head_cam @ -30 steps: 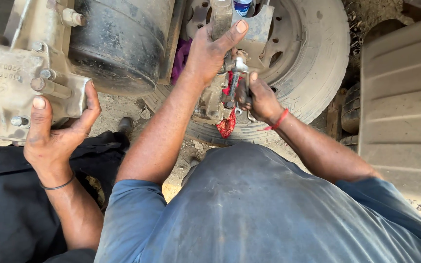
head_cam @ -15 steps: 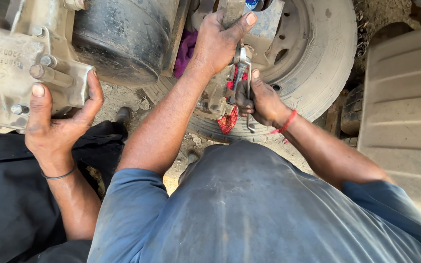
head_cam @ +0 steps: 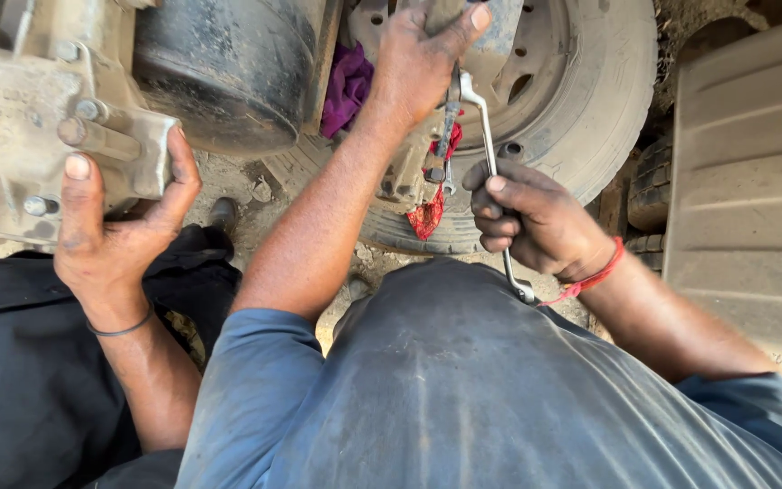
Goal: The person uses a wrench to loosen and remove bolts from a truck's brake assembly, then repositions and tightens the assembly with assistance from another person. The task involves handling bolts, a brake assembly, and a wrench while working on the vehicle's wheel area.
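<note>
**A:** What's my head cam giving you right now?

**B:** Your right hand [head_cam: 536, 222] has its fingers curled tight round a thin silver wrench [head_cam: 491, 172]. The shaft runs from just under your wrist, past the red thread bracelet [head_cam: 590, 279], up to the metal fitting [head_cam: 427, 154] in front of the wheel.

**A:** Yep, that's what I see from here too. My left hand [head_cam: 423, 59] is up top, palm on the grimy metal part near the wheel hub, fingers pressed together and the thumb stuck out to the right, touching the wrench's top end. Can't tell if the fingertips actually hook round anything, they're hidden behind the hand.

**B:** There's a red rag [head_cam: 429, 213] hanging off the fitting, just beside your right knuckles, and a purple cloth [head_cam: 348, 86] stuffed between the black drum [head_cam: 228, 72] and the tyre [head_cam: 590, 109].

**A:** Over on the left, that's another person's hand [head_cam: 115, 240], fingers spread and cupped under a big bolted metal casting [head_cam: 38, 118], thumb up its front face. Dark band on that wrist, black clothes below it.
</note>
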